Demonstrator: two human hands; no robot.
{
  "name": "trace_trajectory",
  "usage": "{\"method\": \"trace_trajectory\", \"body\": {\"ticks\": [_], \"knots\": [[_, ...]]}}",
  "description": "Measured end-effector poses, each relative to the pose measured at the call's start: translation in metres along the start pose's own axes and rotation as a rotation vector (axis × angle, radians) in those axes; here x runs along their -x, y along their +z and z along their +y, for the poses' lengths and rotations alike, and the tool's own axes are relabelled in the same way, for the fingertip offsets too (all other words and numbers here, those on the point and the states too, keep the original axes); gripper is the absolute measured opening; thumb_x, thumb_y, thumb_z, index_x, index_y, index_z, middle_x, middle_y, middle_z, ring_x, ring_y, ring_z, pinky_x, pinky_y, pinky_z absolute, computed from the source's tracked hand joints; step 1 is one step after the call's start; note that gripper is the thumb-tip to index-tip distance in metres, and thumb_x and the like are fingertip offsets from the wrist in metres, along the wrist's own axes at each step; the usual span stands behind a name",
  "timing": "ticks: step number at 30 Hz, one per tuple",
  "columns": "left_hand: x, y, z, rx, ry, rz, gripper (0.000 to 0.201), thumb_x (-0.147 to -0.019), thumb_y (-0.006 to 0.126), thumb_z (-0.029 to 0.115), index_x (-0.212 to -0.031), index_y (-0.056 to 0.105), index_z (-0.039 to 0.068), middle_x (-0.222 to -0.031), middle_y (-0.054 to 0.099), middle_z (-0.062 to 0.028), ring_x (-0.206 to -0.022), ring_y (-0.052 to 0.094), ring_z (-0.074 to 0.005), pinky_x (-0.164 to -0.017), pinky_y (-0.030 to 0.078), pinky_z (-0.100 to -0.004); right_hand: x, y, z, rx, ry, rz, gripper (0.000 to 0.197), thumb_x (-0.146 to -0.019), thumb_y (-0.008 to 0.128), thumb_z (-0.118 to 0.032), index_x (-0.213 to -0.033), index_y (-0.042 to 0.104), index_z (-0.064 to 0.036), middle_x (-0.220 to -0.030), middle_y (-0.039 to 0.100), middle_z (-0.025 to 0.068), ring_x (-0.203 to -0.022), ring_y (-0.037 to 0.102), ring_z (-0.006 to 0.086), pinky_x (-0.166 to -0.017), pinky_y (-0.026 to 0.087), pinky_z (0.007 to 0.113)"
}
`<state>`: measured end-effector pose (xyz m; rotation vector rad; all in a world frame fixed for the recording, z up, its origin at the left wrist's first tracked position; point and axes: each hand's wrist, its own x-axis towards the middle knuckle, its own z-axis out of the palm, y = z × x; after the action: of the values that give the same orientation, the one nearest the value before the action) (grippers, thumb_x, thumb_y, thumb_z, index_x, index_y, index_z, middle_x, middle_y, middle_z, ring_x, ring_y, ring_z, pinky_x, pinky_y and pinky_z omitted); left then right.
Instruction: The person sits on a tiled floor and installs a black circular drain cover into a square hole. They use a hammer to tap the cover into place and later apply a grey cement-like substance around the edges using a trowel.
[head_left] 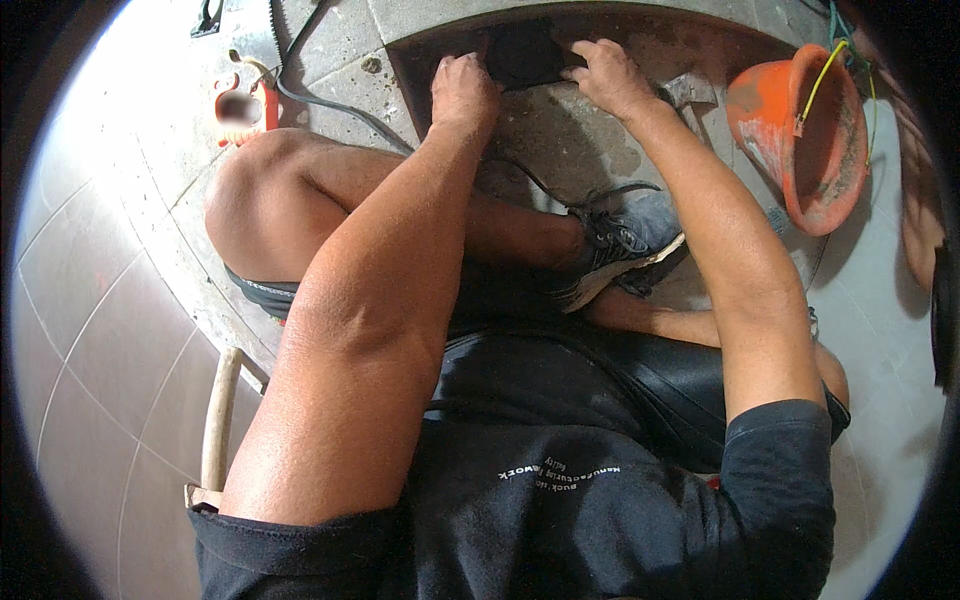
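Observation:
A dark, round, flat-looking patch (525, 55) lies in the shadowed brown recess (420, 65) at the far middle; whether it is a disc or an opening I cannot tell. At its left side is my left hand (465, 92), fingers curled down and closed, their tips hidden. On the opposite side my right hand (612, 80) reaches in with thumb and forefinger apart, close to the patch's right edge. Behind my right forearm, a grey metal tool head (690, 90) partly shows.
An orange bucket (775, 115) lies tipped at the right, a yellow strip at its rim. To the left are a black cable (345, 112) and an orange-and-white object (262, 108). A wooden handle (218, 420) stands at lower left. Bare skin of another person (915, 210) shows far right.

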<state>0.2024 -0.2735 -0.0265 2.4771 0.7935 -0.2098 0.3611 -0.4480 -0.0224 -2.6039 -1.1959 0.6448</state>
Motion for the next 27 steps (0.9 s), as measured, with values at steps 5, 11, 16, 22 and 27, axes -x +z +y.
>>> {"method": "trace_trajectory", "body": {"ticks": [5,11,16,22,27], "knots": [[-0.002,-0.009,0.004,0.03,0.005,-0.048,0.027,-0.085,0.072,0.016,-0.107,0.072,0.001,-0.107,0.071,-0.023,-0.109,0.064,-0.0411,-0.097,0.052,-0.0489,-0.001,0.004,0.01,-0.062,-0.015,0.05,0.044,-0.085,0.076,-0.016,-0.127,0.067,-0.0059,-0.117,0.065,0.0252,-0.112,0.063,0.0428,-0.099,0.052,0.05],[-0.002,-0.015,0.009,0.038,-0.081,-0.119,0.045,-0.083,0.08,0.018,-0.123,0.069,0.004,-0.114,0.069,-0.0229,-0.117,0.061,-0.0381,-0.103,0.049,-0.0471,-0.004,-0.009,0.003,-0.083,-0.034,-0.009,0.046,-0.085,0.078,-0.016,-0.128,0.066,-0.0031,-0.118,0.068,0.026,-0.115,0.064,0.042,-0.1,0.052,0.05],[-0.002,-0.005,0.0,0.003,0.002,-0.01,0.028,-0.084,0.076,0.026,-0.1,0.075,0.003,-0.103,0.072,-0.0226,-0.104,0.065,-0.0414,-0.093,0.053,-0.0496,-0.008,-0.006,0.001,-0.137,0.046,-0.08,0.05,-0.087,0.076,-0.022,-0.133,0.063,-0.0076,-0.123,0.067,0.0237,-0.116,0.064,0.0399,-0.1,0.052,0.049],[-0.006,-0.008,0.005,-0.022,-0.072,-0.15,0.048,-0.081,0.083,0.021,-0.124,0.068,0.004,-0.113,0.069,-0.0223,-0.115,0.063,-0.0374,-0.101,0.051,-0.0465,-0.008,0.011,0.011,-0.07,-0.048,-0.017,0.051,-0.089,0.074,-0.032,-0.131,0.065,-0.0043,-0.116,0.071,0.0193,-0.109,0.066,0.0324,-0.096,0.051,0.043],[-0.003,-0.014,0.011,0.006,-0.029,-0.11,0.042,-0.083,0.082,0.021,-0.118,0.07,0.001,-0.113,0.069,-0.023,-0.115,0.063,-0.0374,-0.101,0.051,-0.0461,-0.008,0.033,0.027,-0.155,-0.046,0.051,0.048,-0.089,0.073,-0.03,-0.13,0.066,-0.0049,-0.113,0.072,0.018,-0.106,0.066,0.0312,-0.096,0.05,0.041]]}}
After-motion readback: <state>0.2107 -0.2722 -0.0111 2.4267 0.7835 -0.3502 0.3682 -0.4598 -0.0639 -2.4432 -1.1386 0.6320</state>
